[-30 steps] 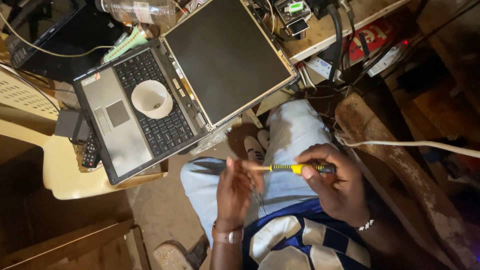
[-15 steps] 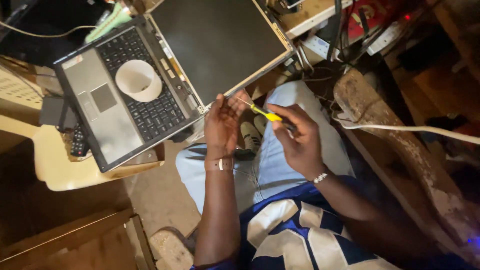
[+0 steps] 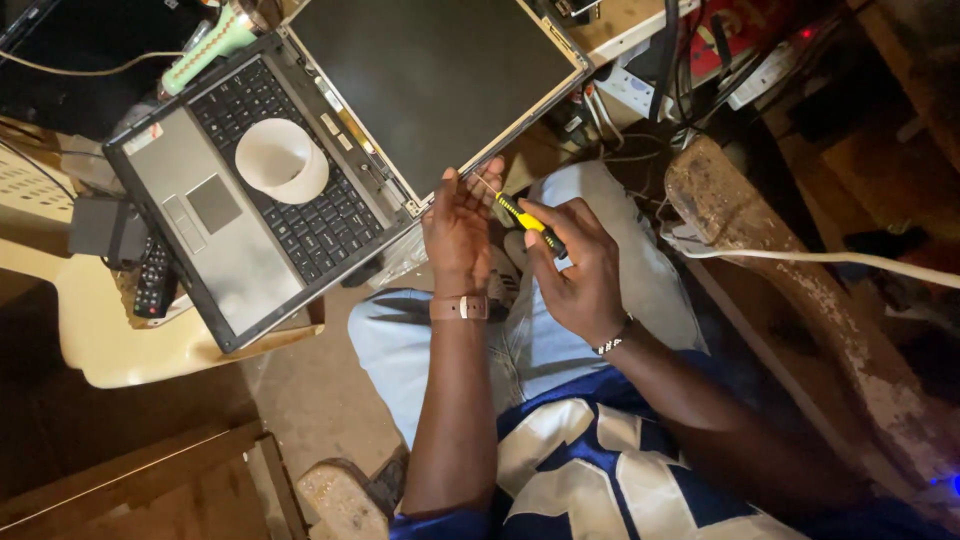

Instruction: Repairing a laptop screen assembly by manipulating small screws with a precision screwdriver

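Laptop on a chair, hands at its right corner.

The laptop point(image 3: 300, 170) lies open on the chair point(image 3: 130, 345) at the left, with a cup point(image 3: 281, 160) standing on its keyboard and a remote point(image 3: 152, 280) tucked under its near left edge. Just right of the laptop's hinge corner is the left hand point(image 3: 458, 232); the right hand point(image 3: 577, 265) is beside it, further right, and the screwdriver point(image 3: 518, 215) lies between them, its tip toward the screen's edge. Both hands are over the person's lap. A cable point(image 3: 830, 258) runs along the bench point(image 3: 800, 300) at the right.
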